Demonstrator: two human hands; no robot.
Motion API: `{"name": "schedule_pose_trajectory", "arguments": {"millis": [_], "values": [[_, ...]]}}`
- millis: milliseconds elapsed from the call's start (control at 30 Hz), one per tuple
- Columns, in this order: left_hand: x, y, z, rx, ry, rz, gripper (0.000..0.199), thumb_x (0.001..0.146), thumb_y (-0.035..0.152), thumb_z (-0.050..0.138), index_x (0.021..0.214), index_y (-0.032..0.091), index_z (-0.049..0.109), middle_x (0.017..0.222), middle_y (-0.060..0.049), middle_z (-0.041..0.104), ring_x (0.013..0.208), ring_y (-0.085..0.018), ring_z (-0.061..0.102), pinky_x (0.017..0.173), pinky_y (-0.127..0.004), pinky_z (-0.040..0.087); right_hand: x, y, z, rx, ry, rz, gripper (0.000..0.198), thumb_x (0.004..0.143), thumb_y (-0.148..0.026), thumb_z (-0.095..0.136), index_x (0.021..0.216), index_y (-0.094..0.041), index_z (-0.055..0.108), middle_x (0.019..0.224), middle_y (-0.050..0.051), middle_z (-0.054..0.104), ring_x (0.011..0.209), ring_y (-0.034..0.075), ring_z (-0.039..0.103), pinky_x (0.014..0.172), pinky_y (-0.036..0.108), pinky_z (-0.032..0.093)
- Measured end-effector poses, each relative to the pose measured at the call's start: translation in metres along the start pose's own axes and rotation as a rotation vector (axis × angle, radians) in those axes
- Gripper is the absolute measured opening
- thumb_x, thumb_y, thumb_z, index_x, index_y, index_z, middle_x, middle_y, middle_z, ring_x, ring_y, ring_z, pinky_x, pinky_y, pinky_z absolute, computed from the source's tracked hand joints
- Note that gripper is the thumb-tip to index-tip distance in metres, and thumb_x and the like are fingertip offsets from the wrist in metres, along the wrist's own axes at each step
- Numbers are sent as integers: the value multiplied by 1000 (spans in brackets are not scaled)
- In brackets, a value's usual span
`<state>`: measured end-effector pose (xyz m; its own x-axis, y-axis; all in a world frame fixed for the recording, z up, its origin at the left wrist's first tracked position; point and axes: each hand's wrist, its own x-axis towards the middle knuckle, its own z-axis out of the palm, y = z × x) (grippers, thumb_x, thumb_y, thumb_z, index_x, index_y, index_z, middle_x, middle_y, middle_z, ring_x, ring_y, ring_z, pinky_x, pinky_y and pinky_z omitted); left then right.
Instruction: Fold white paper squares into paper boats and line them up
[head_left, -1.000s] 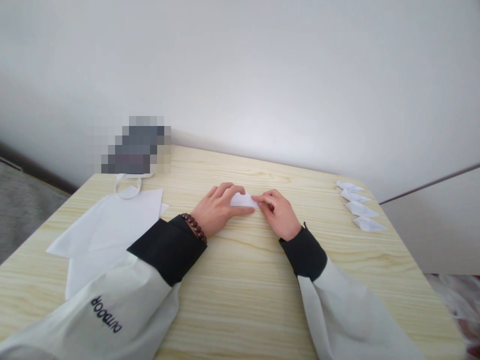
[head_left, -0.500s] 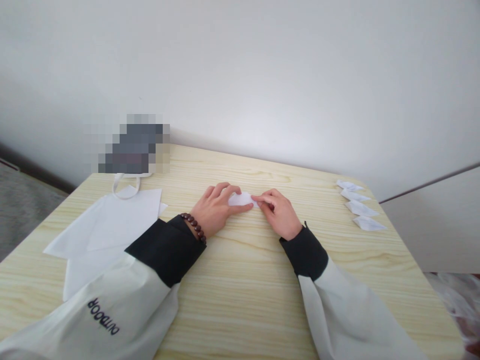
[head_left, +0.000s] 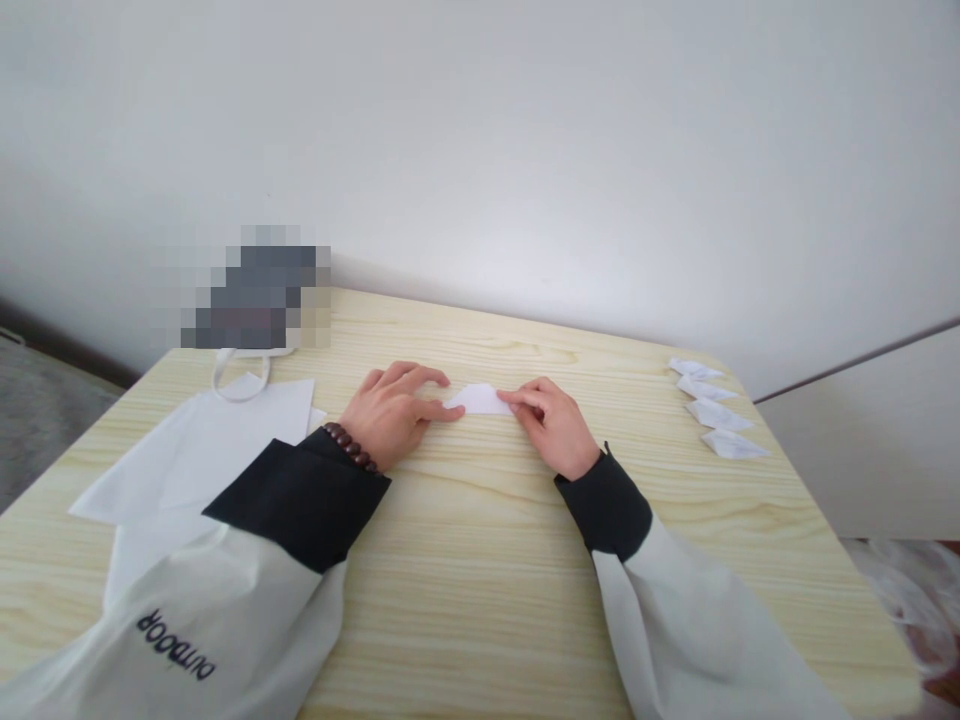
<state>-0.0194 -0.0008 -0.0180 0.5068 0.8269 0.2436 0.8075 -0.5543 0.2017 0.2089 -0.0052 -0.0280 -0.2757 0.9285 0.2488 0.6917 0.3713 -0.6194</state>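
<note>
We see a small folded paper (head_left: 481, 399) flat on the table (head_left: 480, 560), between the two hands and well in front of the wall (head_left: 480, 150). It is white and lies sideways: its long way runs from left to right. Its long straight edge faces us, and its shorter edge faces the wall.

The right hand (head_left: 551, 425) pinches the paper's right end, so we cannot see that tip. The left hand (head_left: 394, 410) has its thumb at the left end and its fingers spread away from the thumb. The thumb hides a bit of that end, and we cannot tell how hard it presses. The two hands are apart.

The left sleeve (head_left: 247, 620) covers part of the white sheets (head_left: 232, 440), so we cannot count them. Both sleeves run off the bottom. The dark thing (head_left: 251, 295) at the back left is all blurry squares. On the right, four folded pieces (head_left: 720, 414) sit in a row, but their folds are too small to make out.
</note>
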Motion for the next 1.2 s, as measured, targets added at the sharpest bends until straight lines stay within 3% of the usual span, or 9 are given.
{"name": "schedule_pose_trajectory", "arguments": {"millis": [267, 400, 433, 500, 600, 833, 1067, 1200], "values": [[-2, -3, -9, -59, 31, 25, 30, 82, 14, 46, 84, 28, 73, 102, 0, 69, 95, -20, 57, 80, -34, 45, 0, 0, 0, 31, 26, 0, 26, 83, -13, 50, 95, -22, 71, 83, 4, 59, 70, 13, 54, 69, 29, 45], [-2, 0, -6, -63, 124, 15, 30, 80, 12, 40, 73, 21, 68, 96, -1, 70, 90, -18, 60, 77, -31, 48, 0, 0, 1, 28, 25, -9, 26, 83, -13, 49, 96, -23, 71, 84, 4, 59, 72, 13, 55, 69, 29, 45], [-1, 3, -5, -75, 172, -3, 30, 80, 12, 39, 74, 20, 67, 96, -2, 69, 90, -18, 60, 79, -31, 48, 0, 0, 1, 23, 26, -12, 27, 84, -13, 49, 96, -22, 70, 84, 4, 59, 72, 14, 55, 69, 29, 45], [2, 9, -3, -88, 230, -48, 28, 84, 18, 38, 94, 17, 64, 98, -6, 68, 93, -19, 59, 84, -33, 47, -1, 0, 2, 10, 34, -20, 27, 84, -13, 48, 98, -22, 70, 85, 4, 59, 73, 14, 55, 69, 29, 45], [6, 18, -2, -89, 159, -119, 28, 87, 28, 39, 98, 14, 61, 97, -9, 67, 96, -23, 57, 87, -38, 45, -2, -1, 4, -17, 50, -20, 26, 85, -17, 48, 99, -21, 69, 86, 5, 59, 76, 15, 56, 69, 29, 46], [10, 18, 6, -81, 88, -77, 37, 81, 42, 52, 110, 19, 57, 123, -8, 56, 115, -28, 44, 94, -45, 37, -4, -6, 4, -67, 66, -30, 25, 85, -30, 52, 103, -20, 66, 88, 6, 59, 81, 16, 57, 70, 29, 46], [13, 14, 10, -271, 65, -51, 26, 80, 32, 56, 101, 16, 53, 106, -7, 61, 105, -23, 50, 90, -38, 40, -7, -5, 2, -122, 62, -80, 27, 82, -35, 57, 103, -21, 65, 94, 7, 59, 90, 20, 57, 83, 35, 44], [13, 16, 6, -321, 36, -101, 16, 81, 28, 55, 93, 17, 53, 88, -2, 62, 84, -19, 57, 77, -32, 45, -7, -7, 0, -74, 9, -83, 16, 83, -30, 56, 90, -21, 67, 89, 5, 62, 82, 17, 58, 74, 31, 46]]}}
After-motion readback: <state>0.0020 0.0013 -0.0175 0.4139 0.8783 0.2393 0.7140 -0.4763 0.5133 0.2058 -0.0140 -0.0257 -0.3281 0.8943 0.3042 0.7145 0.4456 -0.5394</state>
